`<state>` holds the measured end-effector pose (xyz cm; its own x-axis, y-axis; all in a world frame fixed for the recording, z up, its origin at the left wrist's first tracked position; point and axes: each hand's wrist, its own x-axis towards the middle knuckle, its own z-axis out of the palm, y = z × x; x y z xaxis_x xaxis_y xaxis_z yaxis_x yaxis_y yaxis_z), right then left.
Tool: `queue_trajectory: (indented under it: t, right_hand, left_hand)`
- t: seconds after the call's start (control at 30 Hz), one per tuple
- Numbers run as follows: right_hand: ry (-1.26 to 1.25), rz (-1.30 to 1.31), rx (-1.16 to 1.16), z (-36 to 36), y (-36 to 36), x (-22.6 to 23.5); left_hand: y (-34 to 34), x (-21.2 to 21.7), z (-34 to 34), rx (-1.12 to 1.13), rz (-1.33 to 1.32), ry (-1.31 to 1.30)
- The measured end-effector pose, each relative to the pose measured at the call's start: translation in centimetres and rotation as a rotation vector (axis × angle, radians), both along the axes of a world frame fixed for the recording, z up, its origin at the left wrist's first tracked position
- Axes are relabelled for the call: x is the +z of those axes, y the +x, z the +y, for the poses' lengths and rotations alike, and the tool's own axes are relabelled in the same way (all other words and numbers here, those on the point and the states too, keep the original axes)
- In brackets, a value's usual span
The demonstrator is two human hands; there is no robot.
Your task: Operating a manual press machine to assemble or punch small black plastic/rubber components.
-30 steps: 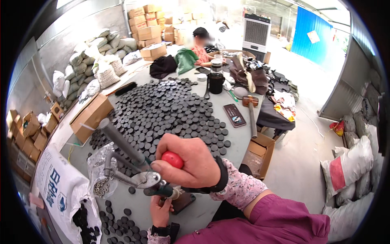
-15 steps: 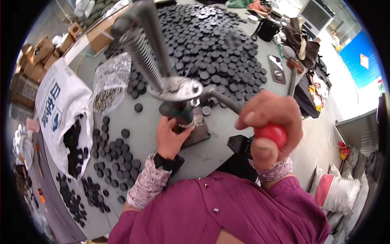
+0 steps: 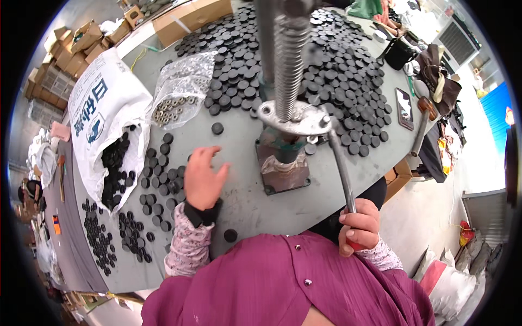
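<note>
A hand press (image 3: 285,125) with an upright coil spring stands on the grey table in front of me. My right hand (image 3: 360,225) is closed around the red knob at the end of its lever (image 3: 342,168), which slopes down toward me. My left hand (image 3: 204,179) is over the table left of the press base (image 3: 285,176), fingers apart and nothing in them. Close by it lie several loose black round caps (image 3: 163,179). One lone black cap (image 3: 230,235) sits near my left wrist, at the table's front edge. Whatever is under the press head is hidden.
A big pile of black caps (image 3: 348,81) spreads behind the press. At left stand a white sack (image 3: 109,92) spilling dark pieces and a clear bag (image 3: 176,106) of small metal rings. A phone (image 3: 404,108) and a mallet (image 3: 426,117) lie at right.
My left hand has left the press and moved left, its fingers opening. My right hand, still on the red knob, has brought the lever down and toward me. The view has shifted.
</note>
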<state>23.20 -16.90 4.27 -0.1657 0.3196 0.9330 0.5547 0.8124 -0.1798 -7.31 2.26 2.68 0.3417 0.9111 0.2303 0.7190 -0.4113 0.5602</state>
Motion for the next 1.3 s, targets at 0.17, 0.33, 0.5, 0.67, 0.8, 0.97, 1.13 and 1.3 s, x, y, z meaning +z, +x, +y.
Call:
queue_trajectory:
  t: [0.17, 0.33, 0.5, 0.67, 0.8, 0.97, 1.13, 1.3]
  right_hand:
    - [-0.294, -0.043, 0.079, 3.4, 0.3, 11.6]
    - [-0.426, 0.281, -0.108, 8.7, -0.9, 17.1]
    - [-0.518, 0.445, -0.026, 14.2, -0.7, 19.4]
    - [-0.457, 0.436, -0.072, 14.8, -0.6, 18.4]
    - [-0.464, 0.404, -0.076, 12.8, -1.0, 17.8]
    - [-0.301, 0.482, 0.051, 9.9, -1.3, 15.2]
    - [-0.185, 0.026, 0.181, 3.4, 0.9, 8.6]
    - [-0.113, 0.084, 0.052, -2.4, -0.6, -2.0]
  left_hand:
    - [-8.6, -2.4, 1.6, 0.194, 0.363, 0.043]
    - [-4.2, 0.1, 1.0, 0.105, 0.178, -0.138]
    - [4.4, -0.4, -3.3, -0.217, -0.302, -0.177]
    - [8.4, -2.9, -3.7, -0.15, -0.404, -0.122]
    - [8.9, -3.0, -3.0, -0.223, -0.38, -0.129]
    - [8.4, -2.2, -3.1, -0.261, -0.388, -0.106]
    - [2.7, 0.3, -1.6, -0.077, -0.334, -0.169]
    - [-7.4, 0.2, 1.7, 0.139, 0.218, 0.168]
